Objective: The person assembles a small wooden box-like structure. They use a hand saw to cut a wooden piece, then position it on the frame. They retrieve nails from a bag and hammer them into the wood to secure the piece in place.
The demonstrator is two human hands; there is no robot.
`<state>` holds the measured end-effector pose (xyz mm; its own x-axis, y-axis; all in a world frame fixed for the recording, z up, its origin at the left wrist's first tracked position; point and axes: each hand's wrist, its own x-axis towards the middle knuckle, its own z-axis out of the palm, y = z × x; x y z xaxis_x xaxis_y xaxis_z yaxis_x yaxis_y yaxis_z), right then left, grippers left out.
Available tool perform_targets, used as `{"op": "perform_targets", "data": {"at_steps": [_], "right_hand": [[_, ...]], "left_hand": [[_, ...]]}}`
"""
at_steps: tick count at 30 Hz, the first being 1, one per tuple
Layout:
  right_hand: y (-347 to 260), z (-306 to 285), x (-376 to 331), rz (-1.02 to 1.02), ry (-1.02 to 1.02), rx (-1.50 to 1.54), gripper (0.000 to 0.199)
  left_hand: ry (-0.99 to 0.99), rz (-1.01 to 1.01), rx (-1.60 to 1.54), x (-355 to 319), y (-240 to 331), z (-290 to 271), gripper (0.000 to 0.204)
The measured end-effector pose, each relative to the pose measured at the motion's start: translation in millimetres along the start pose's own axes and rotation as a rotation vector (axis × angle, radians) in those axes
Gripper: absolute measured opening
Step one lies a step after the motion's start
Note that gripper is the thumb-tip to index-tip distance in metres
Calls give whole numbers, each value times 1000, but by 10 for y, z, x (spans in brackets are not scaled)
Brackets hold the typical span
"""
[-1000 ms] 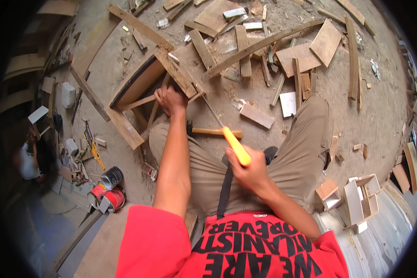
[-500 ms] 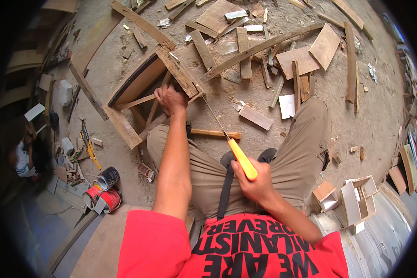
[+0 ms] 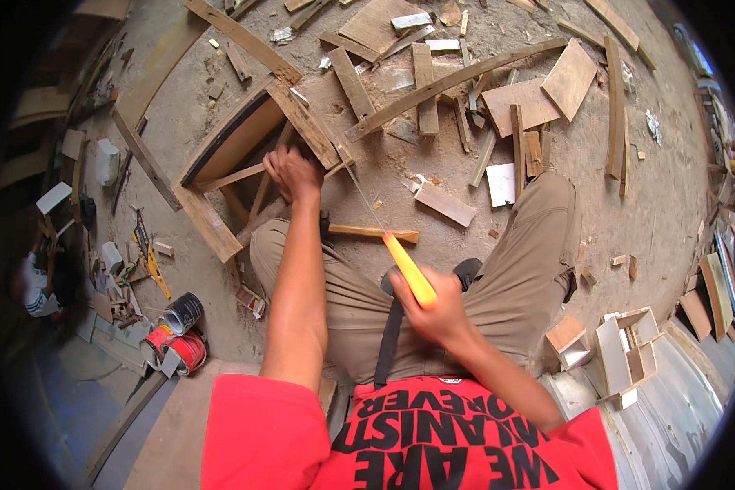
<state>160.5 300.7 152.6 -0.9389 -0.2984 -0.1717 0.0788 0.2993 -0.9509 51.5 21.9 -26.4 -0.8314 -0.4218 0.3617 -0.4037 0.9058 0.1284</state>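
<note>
My right hand point(image 3: 441, 309) is closed round the yellow handle of a handsaw point(image 3: 410, 273). Its thin blade slants up and left, its far end meeting the near right corner of a wooden frame point(image 3: 304, 122). The frame, a box-like piece with a curved dark-edged side, leans by my left knee. My left hand point(image 3: 294, 173) is curled inside it, gripping what looks like an inner wooden strip; the fingertips are partly hidden. Just below lies a hammer point(image 3: 376, 234) with a wooden handle, its dark head partly covered by my leg.
Wood offcuts and a long curved strip point(image 3: 457, 88) litter the ground ahead. Paint cans point(image 3: 184, 314) and a yellow-handled tool point(image 3: 155, 272) lie at left. A small box-like wooden piece point(image 3: 626, 351) stands at right. Another person point(image 3: 45, 282) sits far left.
The saw and my right hand have shifted slightly forward and left. My left hand keeps its hold on the frame. The whole view has moved a little.
</note>
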Motion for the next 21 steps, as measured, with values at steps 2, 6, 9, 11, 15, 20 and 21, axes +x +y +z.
{"op": "perform_targets", "data": {"at_steps": [2, 6, 9, 11, 15, 20, 21], "right_hand": [[12, 142, 425, 52, -33, 2, 29], [112, 16, 75, -101, 40, -28, 22], [29, -10, -21, 11, 19, 9, 21], [158, 165, 486, -81, 22, -74, 27], [-7, 47, 227, 12, -23, -10, 28], [87, 25, 257, 11, -8, -31, 24], [136, 121, 525, 23, -39, -60, 26]], "left_hand": [[-19, -2, 17, 99, -51, 45, 20], [-40, -32, -10, 13, -52, 72, 19], [-39, -33, -17, 25, -58, 40, 18], [-55, -12, 5, 47, -49, 61, 17], [-81, -20, -6, -27, -102, 53, 17], [-25, 4, 19, 15, -127, 54, 18], [-42, 0, 6, 7, -86, 63, 18]]}}
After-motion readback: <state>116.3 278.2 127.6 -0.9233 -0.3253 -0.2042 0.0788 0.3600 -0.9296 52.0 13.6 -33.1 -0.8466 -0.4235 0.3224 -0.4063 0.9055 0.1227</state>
